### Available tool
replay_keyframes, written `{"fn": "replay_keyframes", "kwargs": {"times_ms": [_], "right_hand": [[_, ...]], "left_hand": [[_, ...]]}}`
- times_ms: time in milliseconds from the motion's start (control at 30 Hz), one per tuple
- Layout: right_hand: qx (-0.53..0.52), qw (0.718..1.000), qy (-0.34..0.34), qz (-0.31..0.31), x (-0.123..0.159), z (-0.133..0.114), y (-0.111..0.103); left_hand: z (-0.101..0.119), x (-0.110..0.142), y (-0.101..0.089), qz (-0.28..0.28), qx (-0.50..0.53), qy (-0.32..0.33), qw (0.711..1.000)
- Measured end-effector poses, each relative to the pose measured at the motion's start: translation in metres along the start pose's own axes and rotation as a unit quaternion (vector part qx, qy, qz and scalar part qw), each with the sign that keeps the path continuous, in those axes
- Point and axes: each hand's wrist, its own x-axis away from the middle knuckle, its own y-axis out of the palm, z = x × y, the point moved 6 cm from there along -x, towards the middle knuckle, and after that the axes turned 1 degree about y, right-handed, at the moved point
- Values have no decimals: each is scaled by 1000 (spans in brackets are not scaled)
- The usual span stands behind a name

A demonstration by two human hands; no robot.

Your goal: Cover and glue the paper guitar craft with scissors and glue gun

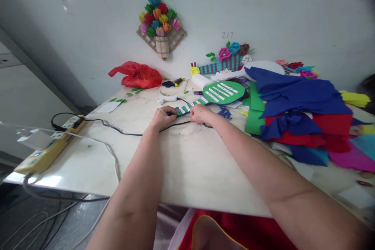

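A green paper craft shaped like a racket (225,92), with white strips across it and a dark blue edge, lies on the table. Its round head points to the far right and its long handle reaches toward me. My left hand (164,117) has its fingers closed around the handle's left end. Farther along, my right hand (200,114) is pinched at the handle's near edge. A white glue gun (166,99) lies just beyond my left hand. The glue gun's black cord runs by both hands. Dark blue scraps (225,112) lie right of my right hand.
Coloured paper and cloth-like sheets (301,93) are heaped on the right. A yellow power strip (49,148) with cables sits at the left edge. Toward the wall are a red plastic bag (136,76), scissors (173,83) and a white roll (200,81).
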Motion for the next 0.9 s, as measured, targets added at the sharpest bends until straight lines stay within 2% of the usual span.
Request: {"fn": "replay_keyframes", "kwargs": {"times_ms": [300, 700, 900], "right_hand": [[7, 1000, -5, 25, 2, -3, -1], [5, 1000, -9, 27, -3, -2, 3], [6, 1000, -8, 24, -2, -5, 2]], "left_hand": [[-3, 0, 1, -5, 7, 0, 1000], [-3, -1, 0, -6, 39, 17, 999], [-2, -1, -1, -10, 43, 5, 999]]}}
